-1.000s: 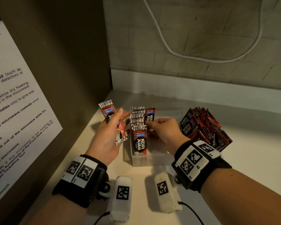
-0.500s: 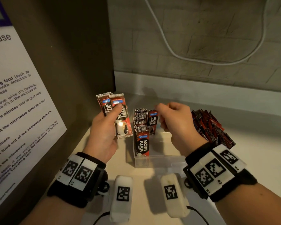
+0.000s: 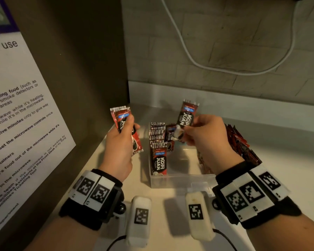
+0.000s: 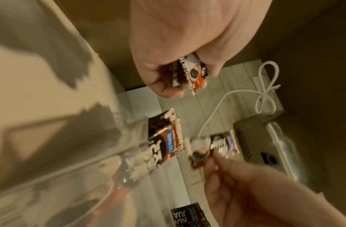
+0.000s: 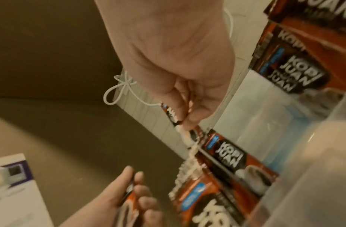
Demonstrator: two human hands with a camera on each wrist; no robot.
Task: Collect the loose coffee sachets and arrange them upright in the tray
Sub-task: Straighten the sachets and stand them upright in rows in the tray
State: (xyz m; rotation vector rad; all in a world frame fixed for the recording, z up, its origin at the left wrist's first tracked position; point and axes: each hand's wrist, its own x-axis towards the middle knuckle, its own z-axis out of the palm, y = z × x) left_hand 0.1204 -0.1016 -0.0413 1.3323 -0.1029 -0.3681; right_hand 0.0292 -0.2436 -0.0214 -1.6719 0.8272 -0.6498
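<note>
A clear plastic tray (image 3: 181,180) stands on the counter with a row of red-and-black coffee sachets (image 3: 158,142) upright along its left side. My left hand (image 3: 123,134) grips a small bunch of sachets (image 3: 121,120) left of the tray; their lower ends (image 4: 189,73) stick out of my fist. My right hand (image 3: 198,131) pinches one sachet (image 3: 187,115) upright above the tray's back part. In the right wrist view that sachet (image 5: 172,115) is seen edge-on between my fingertips.
A heap of loose sachets (image 3: 241,144) lies right of the tray, partly behind my right wrist. A dark side panel with a printed notice (image 3: 20,124) closes off the left. A white cable (image 3: 207,66) hangs on the tiled back wall.
My right hand has taken one sachet from the bunch in my left hand and carried it right, over the tray. The left hand stays raised with the rest.
</note>
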